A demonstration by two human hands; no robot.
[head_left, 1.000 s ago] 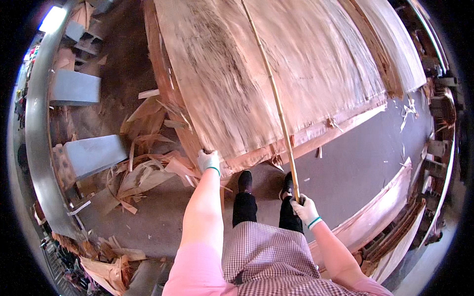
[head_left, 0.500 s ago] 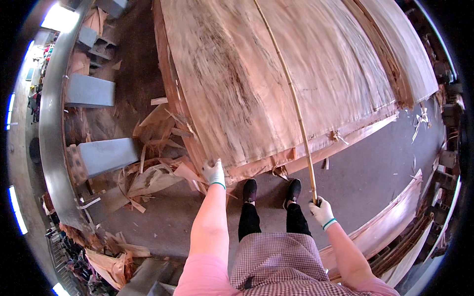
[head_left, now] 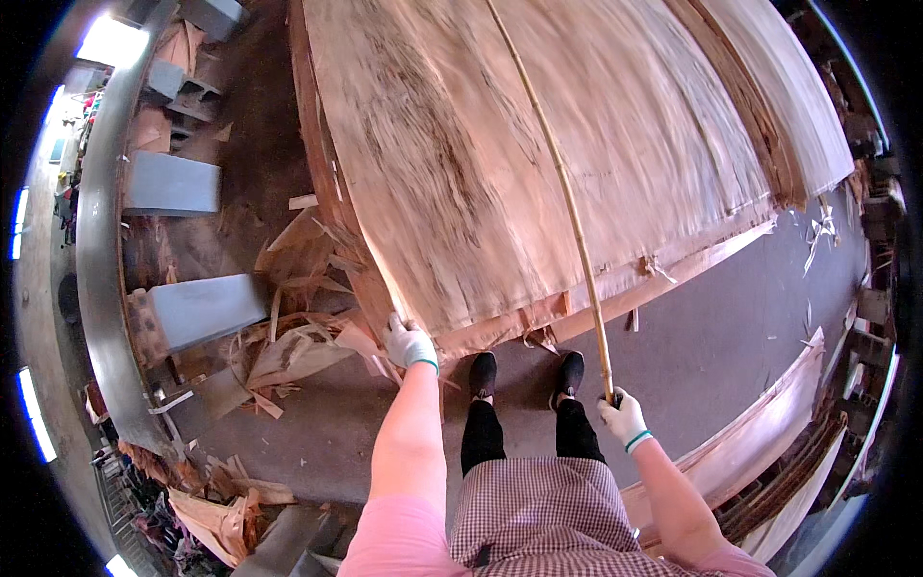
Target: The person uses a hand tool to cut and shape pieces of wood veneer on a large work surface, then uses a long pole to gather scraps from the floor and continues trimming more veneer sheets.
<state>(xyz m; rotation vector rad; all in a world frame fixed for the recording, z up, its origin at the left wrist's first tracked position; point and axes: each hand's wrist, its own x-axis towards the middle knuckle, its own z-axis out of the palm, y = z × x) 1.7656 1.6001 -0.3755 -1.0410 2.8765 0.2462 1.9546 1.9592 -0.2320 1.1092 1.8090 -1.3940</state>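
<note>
A broad, thin wood sheet [head_left: 596, 144] with dark streaking down its left part is lying on top of a stack [head_left: 481, 337] of similar sheets, its near edge running along the stack's near edge. A long, slender pole [head_left: 562, 171] is reaching lengthwise over the sheet and sticking out past that near edge; whether it is pressing on the wood cannot be told.

The right hand [head_left: 625, 417], gloved, is closing its fingers round the pole's near end, outside the stack. The left hand [head_left: 411, 344], also gloved, is sitting at the stack's near left corner with fingers partly bent; whether it is pinching the sheet cannot be told.

The step in hand seems to be working the sheet at its corner while steadying the pole; any further move would be calling for a sure corner hold and a level pole, since such thin wood is probably splitting easily.

Beyond the stack's left edge, torn scraps [head_left: 298, 356] are littering the floor [head_left: 692, 317] beside pale grey blocks [head_left: 207, 308]. Dark shoes [head_left: 483, 373] are standing just off the near edge.
</note>
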